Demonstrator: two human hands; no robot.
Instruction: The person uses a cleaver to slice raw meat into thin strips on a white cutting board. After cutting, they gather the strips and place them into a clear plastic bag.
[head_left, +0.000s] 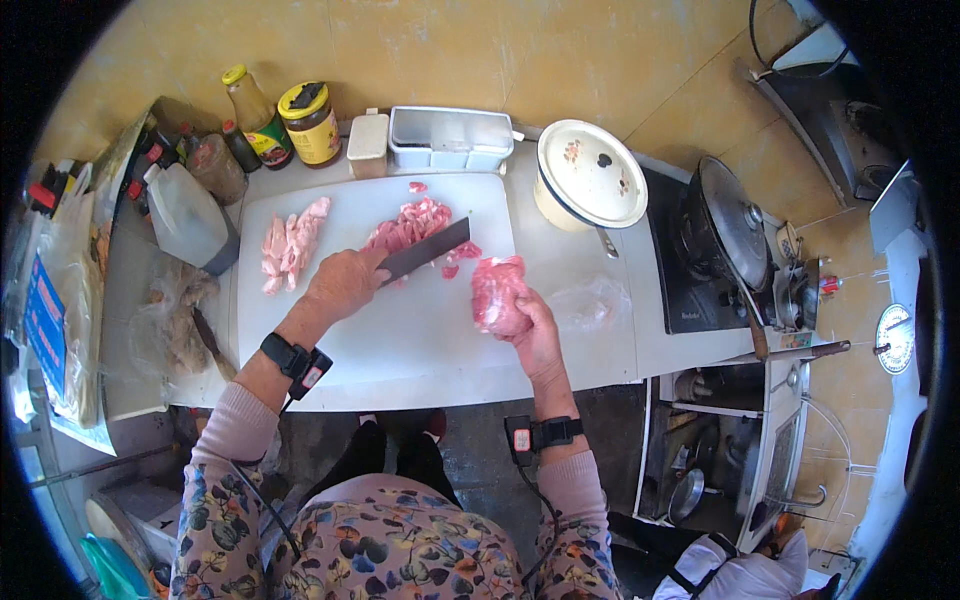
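My left hand grips a cleaver, whose dark blade lies against a pile of cut red meat on a white cutting board. My right hand holds a larger chunk of raw meat at the board's right edge, apart from the blade. Pale, fatty meat strips form a separate pile on the left of the board. A few small meat bits lie around the red pile. The cleaver's handle is mostly hidden by my left hand.
Behind the board stand sauce jars, a lidded container and an enamel pot. A lidded wok sits on the stove at right. At left are a plastic jug and a knife. Another person is at lower right.
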